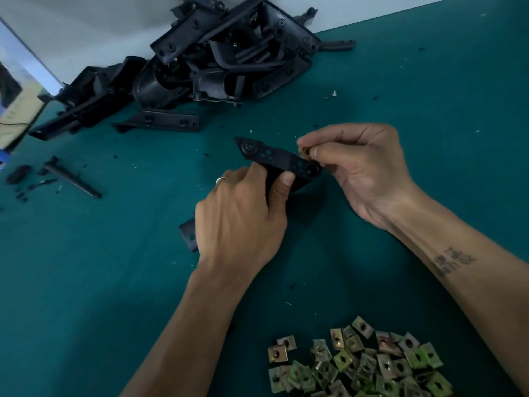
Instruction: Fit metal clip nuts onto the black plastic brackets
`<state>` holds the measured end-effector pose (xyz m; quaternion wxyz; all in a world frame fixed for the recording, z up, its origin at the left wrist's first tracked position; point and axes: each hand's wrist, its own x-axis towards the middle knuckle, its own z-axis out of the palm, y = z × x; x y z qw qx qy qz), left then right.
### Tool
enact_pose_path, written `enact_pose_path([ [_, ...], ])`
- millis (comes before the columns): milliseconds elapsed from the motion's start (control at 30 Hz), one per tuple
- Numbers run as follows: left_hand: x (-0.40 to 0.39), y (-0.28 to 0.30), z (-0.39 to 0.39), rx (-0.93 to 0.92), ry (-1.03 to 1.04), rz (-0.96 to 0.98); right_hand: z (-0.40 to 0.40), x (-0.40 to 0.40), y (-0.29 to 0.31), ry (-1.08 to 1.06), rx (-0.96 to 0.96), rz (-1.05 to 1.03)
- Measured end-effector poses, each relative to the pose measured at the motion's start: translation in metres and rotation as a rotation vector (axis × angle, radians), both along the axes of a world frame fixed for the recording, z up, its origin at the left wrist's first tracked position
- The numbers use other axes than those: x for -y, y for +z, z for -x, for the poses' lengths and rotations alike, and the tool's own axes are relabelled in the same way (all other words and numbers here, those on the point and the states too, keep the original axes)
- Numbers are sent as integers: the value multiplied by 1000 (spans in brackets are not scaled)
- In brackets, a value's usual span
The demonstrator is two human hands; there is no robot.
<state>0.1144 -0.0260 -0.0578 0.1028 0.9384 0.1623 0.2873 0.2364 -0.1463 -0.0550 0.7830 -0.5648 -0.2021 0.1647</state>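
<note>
Two hands working | left hand (243,222) grips black bracket (282,161) mid-body, held above green table (429,138) | right hand (357,167) pinches clip nut (305,152) at bracket's right end | bracket looks stiff, light; nut small, probably springy, sharp-edged: pinch flat faces | spare nut pile (363,365) nearer the person than bracket

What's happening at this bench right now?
A person is fitting clip nuts to brackets on a green table. The left hand grips a black plastic bracket, while the right hand pinches a metal clip nut at its end. A pile of clip nuts lies nearby; a heap of black plastic parts sits farther back.
</note>
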Motion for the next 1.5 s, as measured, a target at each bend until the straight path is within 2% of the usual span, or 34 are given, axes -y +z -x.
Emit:
enact_pose_path([
  [533, 1, 0, 1, 24, -4, -5, 5, -1, 7, 15, -36, 77],
  [767, 0, 1, 1, 28, -6, 3, 11, -7, 5, -100, -70, 26],
  [1100, -1, 0, 2, 18, -2, 18, 11, -5, 3, -54, 41, 126],
  [1233, -3, 0, 2, 26, -21, 13, 7, -1, 6, 60, 26, 135],
  [1500, -3, 3, 2, 41, 11, 105, 16, -8, 1, 15, -106, -70],
])
